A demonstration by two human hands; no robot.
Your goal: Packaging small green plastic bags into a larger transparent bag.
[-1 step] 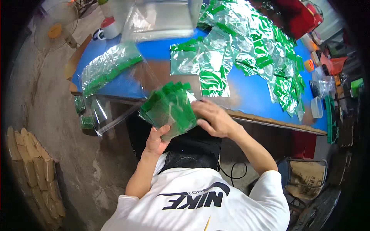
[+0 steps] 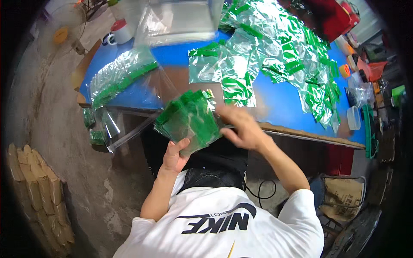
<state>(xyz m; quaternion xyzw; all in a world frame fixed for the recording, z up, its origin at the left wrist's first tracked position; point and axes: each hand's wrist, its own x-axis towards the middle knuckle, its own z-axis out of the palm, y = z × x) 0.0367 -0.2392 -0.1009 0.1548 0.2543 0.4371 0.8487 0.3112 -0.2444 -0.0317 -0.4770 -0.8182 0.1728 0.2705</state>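
A: What's the biggest thing in front of you?

B: You face the long blue counter (image 2: 279, 103), its near edge a strip of bare wood. A wide heap of clear plastic bags with green printed bands (image 2: 279, 47) spreads over its middle and right.

A: And on the left?

B: A long clear plastic sleeve packed with green-edged bags (image 2: 118, 77) lies slantwise on the counter's left end, and a loose clear sheet hangs off the edge below it. At the far edge a large clear plastic bag (image 2: 180, 19) stands beside a white mug with a red lid (image 2: 120, 31). A small clear plastic tub (image 2: 353, 118) sits near the right end.

A: What do you hold?

B: Your left hand (image 2: 174, 155) grips a fanned stack of small green and clear plastic bags (image 2: 189, 120) from below, fingers clamped on its lower edge, thumb on the front. The stack sits just off the counter's near edge, above your lap.

A: Your other hand?

B: Your right hand (image 2: 241, 127) is just beside the stack's right edge, blurred. Its fingers look spread apart, and I cannot tell whether they touch the stack.
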